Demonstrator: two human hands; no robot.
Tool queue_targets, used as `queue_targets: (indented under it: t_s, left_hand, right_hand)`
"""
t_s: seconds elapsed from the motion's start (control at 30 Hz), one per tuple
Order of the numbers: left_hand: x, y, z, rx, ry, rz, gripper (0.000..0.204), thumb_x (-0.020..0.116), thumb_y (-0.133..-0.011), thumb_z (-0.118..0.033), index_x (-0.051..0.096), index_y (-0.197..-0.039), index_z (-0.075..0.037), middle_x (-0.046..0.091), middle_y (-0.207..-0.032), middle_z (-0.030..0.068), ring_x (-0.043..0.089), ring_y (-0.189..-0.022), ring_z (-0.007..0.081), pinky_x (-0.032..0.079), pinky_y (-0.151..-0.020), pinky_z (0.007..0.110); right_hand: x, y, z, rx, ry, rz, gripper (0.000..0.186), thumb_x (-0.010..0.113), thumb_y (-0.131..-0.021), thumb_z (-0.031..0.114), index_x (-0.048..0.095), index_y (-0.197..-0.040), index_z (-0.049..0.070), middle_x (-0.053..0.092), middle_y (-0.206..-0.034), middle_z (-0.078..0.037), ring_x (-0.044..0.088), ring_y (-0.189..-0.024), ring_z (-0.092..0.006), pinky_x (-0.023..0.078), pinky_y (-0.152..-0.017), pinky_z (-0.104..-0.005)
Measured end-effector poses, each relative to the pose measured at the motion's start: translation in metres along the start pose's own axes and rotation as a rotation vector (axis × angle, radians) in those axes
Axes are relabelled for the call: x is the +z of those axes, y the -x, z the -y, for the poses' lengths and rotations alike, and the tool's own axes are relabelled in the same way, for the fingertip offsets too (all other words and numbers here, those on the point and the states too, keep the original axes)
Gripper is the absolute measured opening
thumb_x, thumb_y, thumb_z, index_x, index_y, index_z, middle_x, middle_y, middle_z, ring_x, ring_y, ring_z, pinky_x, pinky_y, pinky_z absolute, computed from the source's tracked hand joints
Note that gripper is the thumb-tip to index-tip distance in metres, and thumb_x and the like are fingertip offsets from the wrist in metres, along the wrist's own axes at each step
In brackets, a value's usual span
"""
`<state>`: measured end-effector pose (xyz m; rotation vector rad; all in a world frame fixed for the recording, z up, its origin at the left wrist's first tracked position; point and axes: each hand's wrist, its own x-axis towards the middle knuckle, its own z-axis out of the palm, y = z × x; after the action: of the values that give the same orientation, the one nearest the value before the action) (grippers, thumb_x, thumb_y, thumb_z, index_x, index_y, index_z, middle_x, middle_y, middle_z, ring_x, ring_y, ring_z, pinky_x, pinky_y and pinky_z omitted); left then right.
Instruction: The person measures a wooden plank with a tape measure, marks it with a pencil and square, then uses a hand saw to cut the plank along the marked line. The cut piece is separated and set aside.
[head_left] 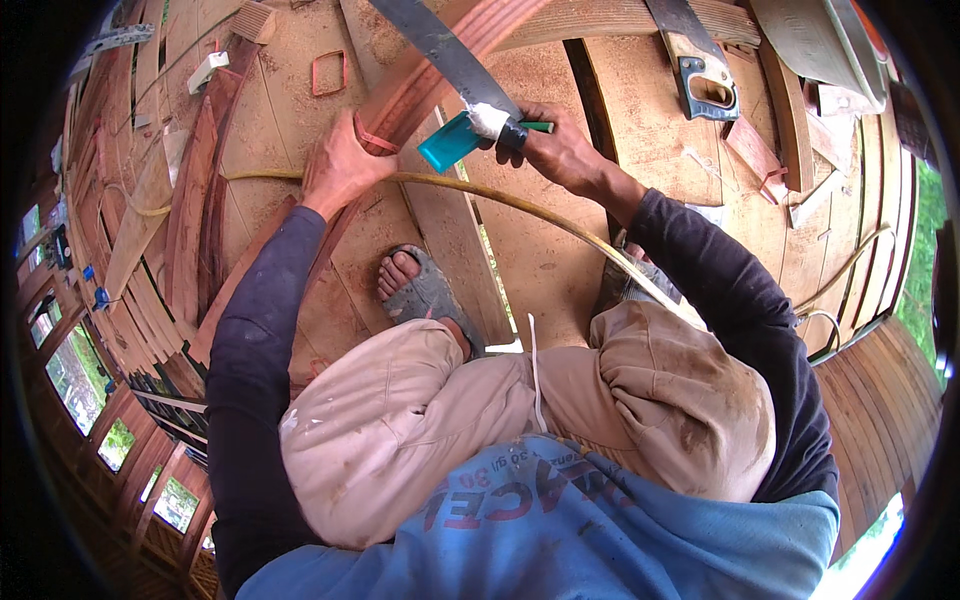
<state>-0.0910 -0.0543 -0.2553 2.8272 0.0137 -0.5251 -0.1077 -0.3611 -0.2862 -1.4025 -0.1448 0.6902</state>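
A reddish wooden beam [430, 85] slants up from between my feet to the top of the picture. My left hand [345, 170] is closed on its near part, and a thin red loop shows at the fingers. In my right hand [555, 150] is the black handle of a long, dark-bladed machete [440, 50]. White wrapping covers the blade's base, and the blade crosses over the beam. A flat teal piece [450, 143] sticks out left of that hand. A green tip shows at its other side; whether they are one thing I cannot tell.
A handsaw [708, 90] with a pale and black handle lies at the upper right. A yellow hose [500, 198] crosses the sawdust-strewn plank floor [540, 260]. Reddish boards [195, 200] lie at the left, near a red rectangular loop [329, 74]. Dark gaps run between planks.
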Motion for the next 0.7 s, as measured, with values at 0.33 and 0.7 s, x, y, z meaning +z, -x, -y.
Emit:
queue_targets:
  t_s: [0.33,0.7]
  left_hand:
    - [0.018,-0.007,0.006,0.083,-0.042,-0.232,0.078,0.087,-0.068,-0.032,0.049,-0.126,0.002,0.062,-0.115,0.0247,0.059,-0.113,0.0428,0.048,-0.097,0.050]
    - [0.043,-0.006,0.011,0.168,-0.003,-0.201,0.085,0.086,-0.070,-0.023,0.041,-0.137,0.003,0.056,-0.124,0.0265,0.056,-0.118,0.0427,0.046,-0.102,0.048]
  right_hand:
    - [0.003,-0.030,-0.004,0.062,0.080,0.071,0.036,0.057,-0.090,0.025,0.071,-0.111,0.000,0.073,-0.092,-0.005,0.068,-0.079,-0.0135,0.053,-0.066,-0.0291]
    - [0.000,-0.057,-0.032,0.050,0.077,0.103,0.037,0.055,-0.090,0.025,0.071,-0.113,0.002,0.073,-0.087,-0.006,0.067,-0.077,-0.0131,0.054,-0.064,-0.0292]
